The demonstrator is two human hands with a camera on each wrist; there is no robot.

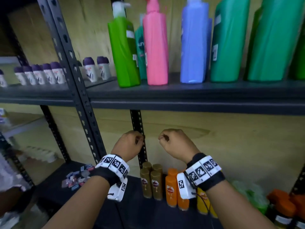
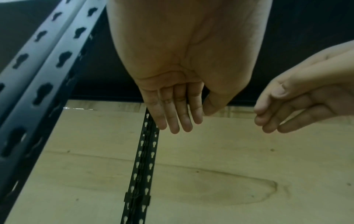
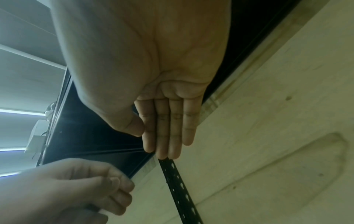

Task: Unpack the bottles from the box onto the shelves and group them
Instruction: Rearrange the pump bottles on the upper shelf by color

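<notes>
Left hand (image 1: 127, 143) and right hand (image 1: 175, 144) hang loose-fingered, grip empty; lowering carelessly risks toppling the brown bottles (image 1: 151, 180) beneath

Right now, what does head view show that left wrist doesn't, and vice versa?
Head only: bottles on the upper shelf, including a pink pump bottle, and brown bottles and orange bottles lower down. Left wrist only: the left hand seen palm-side, fingers loosely extended, holding nothing. Both: both empty hands, including the right hand, and the perforated rear upright.
</notes>
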